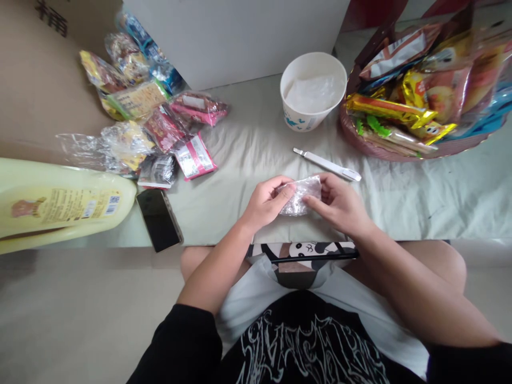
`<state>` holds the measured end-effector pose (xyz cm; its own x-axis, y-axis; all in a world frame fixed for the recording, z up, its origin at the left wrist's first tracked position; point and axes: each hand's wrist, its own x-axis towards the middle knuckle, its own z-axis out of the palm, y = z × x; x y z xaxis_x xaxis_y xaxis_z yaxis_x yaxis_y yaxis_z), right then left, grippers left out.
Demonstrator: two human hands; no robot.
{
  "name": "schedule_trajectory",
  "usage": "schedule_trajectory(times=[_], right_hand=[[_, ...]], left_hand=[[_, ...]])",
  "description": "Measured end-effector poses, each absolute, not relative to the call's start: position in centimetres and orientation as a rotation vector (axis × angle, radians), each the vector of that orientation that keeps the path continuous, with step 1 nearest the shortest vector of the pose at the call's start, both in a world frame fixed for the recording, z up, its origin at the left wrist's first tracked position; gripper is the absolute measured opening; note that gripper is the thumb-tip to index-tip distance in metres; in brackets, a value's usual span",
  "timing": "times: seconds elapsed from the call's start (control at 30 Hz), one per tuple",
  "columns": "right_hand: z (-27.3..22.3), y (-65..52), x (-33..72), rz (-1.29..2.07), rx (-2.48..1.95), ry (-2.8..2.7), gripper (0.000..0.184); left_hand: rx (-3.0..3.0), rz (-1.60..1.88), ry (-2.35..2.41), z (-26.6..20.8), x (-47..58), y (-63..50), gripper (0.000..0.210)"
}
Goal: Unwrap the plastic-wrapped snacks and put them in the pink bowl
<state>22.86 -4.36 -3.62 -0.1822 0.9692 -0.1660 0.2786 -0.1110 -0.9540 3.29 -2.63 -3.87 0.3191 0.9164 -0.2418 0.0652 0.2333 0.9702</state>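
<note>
Between my two hands is a small clear crinkled plastic bag (299, 198), held near the front edge of the cloth-covered surface. My left hand (269, 201) pinches its left side between thumb and fingers. On the right side, my right hand (340, 202) grips it the same way, thumb lying over the front. Whether anything is inside the bag I cannot make out. Just beyond my right hand lies a slim white-handled knife (328, 164) with a short metal tip. Farther back stands a white paper cup (296, 120) with clear plastic in it.
A pink basket (384, 152) full of wrapped snacks stands at the back right. Several snack packets (160, 125) are heaped at the back left. A phone (159, 220) lies near the front edge, beside a large yellow bottle (64, 205). A white box (240, 42) stands behind.
</note>
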Motion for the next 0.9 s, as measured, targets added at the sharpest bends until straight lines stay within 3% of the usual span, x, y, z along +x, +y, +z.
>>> schedule_trajectory(times=[0.03,0.17,0.33,0.47,0.6,0.67,0.77,0.9], right_hand=[[-3.5,-4.3,22.8,1.302,-1.447,-1.537,0.025],[-3.2,-4.5,22.5,1.255,-1.432,-1.642,0.029],[-3.1,-4.5,22.5,1.254,-1.427,-1.594,0.029],[-2.8,-4.0,23.1,1.418,-1.316,-1.488,0.027],[-2.1,-4.0,24.3,1.372,-1.304,-1.458,0.022],[-1.6,-4.2,25.0,1.342,-1.310,-1.431,0.021],[-0.7,-4.3,25.7,1.340,-1.273,-1.413,0.021],[-0.1,-3.9,25.8,1.349,-1.212,-1.375,0.020]], left_hand=[[1.141,0.817,1.090,-4.0,3.4,-2.7,0.048],[0.948,0.927,1.057,-4.6,3.6,-2.5,0.049],[1.041,0.723,0.915,-4.3,2.7,-2.1,0.054],[1.147,0.732,1.078,-4.6,2.4,-2.4,0.046],[1.138,0.904,1.224,-4.7,2.3,-1.6,0.047],[1.161,1.061,1.318,-3.4,2.3,-0.3,0.050],[1.442,1.325,1.576,1.0,2.7,2.3,0.036],[1.939,1.057,1.863,7.7,5.8,6.6,0.052]])
